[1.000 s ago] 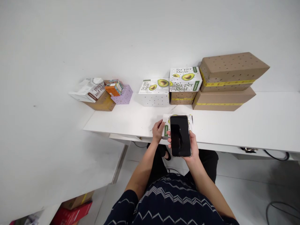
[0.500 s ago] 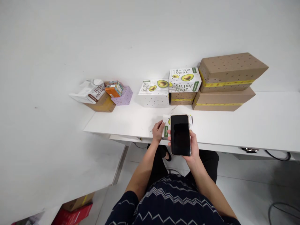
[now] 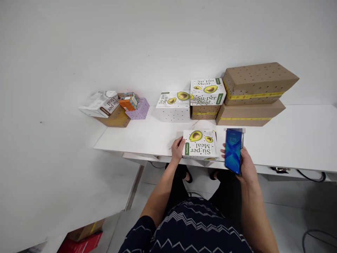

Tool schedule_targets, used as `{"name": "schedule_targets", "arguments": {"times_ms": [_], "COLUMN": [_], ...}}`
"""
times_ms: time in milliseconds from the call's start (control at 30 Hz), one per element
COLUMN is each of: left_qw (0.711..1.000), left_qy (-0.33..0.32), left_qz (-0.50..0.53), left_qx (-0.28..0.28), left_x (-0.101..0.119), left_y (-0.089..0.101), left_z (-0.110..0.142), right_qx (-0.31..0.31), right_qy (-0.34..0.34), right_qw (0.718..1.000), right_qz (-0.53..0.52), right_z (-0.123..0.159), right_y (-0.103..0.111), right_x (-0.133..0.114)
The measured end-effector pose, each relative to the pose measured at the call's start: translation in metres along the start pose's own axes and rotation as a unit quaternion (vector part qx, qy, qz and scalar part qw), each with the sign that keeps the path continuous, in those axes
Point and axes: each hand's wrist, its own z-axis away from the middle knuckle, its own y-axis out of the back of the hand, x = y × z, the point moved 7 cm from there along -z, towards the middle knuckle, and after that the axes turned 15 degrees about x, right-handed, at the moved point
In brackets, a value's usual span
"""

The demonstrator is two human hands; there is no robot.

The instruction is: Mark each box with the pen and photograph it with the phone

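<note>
A smartphone (image 3: 233, 151) with a lit blue lock screen is held upright in my right hand (image 3: 247, 165), its fingers wrapped round both sides. It is just to the right of a white Su-per Meal box (image 3: 200, 144) printed with avocados. That box lies on the white table near its front edge, its lettering upside down from my side. My left hand (image 3: 178, 149) grips the box's left end, thumb towards the top and fingers along the side.
Behind stand two more avocado-printed boxes (image 3: 172, 100) (image 3: 207, 92), one on a small brown carton (image 3: 204, 112). Stacked brown cartons (image 3: 258, 86) rise at the right. A purple box (image 3: 139, 109), an orange box (image 3: 129, 102) and a white bag-like pack (image 3: 100, 103) sit at the left.
My right hand has moved the smartphone to the right, off the white box, uncovering its printed top. The dark screen has lit up blue. My left hand has stayed on the box.
</note>
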Motion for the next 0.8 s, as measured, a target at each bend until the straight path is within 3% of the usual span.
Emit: {"name": "schedule_targets", "arguments": {"times_ms": [33, 67, 167, 233, 267, 333, 400, 567, 600, 667, 733, 800], "left_qw": [1.000, 1.000, 1.000, 1.000, 1.000, 1.000, 1.000, 0.997, 0.996, 0.993, 0.988, 0.982], "left_qy": [0.003, 0.006, 0.010, 0.008, 0.007, 0.005, 0.005, 0.022, 0.024, 0.020, 0.015, 0.012], "left_qz": [-0.002, -0.003, -0.008, -0.012, -0.014, -0.016, -0.017, -0.069, -0.087, -0.107, -0.102, -0.096], "left_qx": [0.001, 0.001, -0.003, -0.004, -0.003, -0.001, -0.005, -0.027, -0.028, -0.052, -0.115, -0.161], "left_x": [0.000, 0.000, 0.002, 0.004, 0.004, 0.005, 0.006, 0.010, 0.012, 0.018, 0.023, 0.027], "left_y": [0.000, 0.000, 0.000, 0.000, 0.000, 0.000, 0.000, 0.004, 0.007, 0.011, 0.009, 0.009], "left_z": [0.000, 0.000, 0.001, 0.002, 0.003, 0.003, 0.003, 0.001, 0.000, 0.001, 0.008, 0.017], "right_qx": [0.053, 0.094, 0.175, 0.219, 0.236, 0.251, 0.247, 0.244, 0.235, 0.172, 0.055, -0.043], "right_qy": [0.069, 0.133, 0.262, 0.308, 0.324, 0.345, 0.346, 0.335, 0.339, 0.340, 0.321, 0.284], "right_qw": [0.992, 0.965, 0.820, 0.731, 0.700, 0.666, 0.658, 0.669, 0.683, 0.740, 0.807, 0.843], "right_qz": [0.094, 0.204, 0.478, 0.567, 0.590, 0.612, 0.622, 0.617, 0.603, 0.554, 0.493, 0.454], "right_z": [-0.011, -0.021, -0.043, -0.053, -0.057, -0.063, -0.068, -0.067, -0.061, -0.046, -0.026, -0.001], "right_y": [0.018, 0.033, 0.060, 0.070, 0.074, 0.077, 0.080, 0.082, 0.078, 0.060, 0.028, -0.005], "right_x": [-0.006, -0.011, -0.017, -0.016, -0.014, -0.010, -0.005, -0.009, -0.012, -0.012, -0.004, 0.009]}}
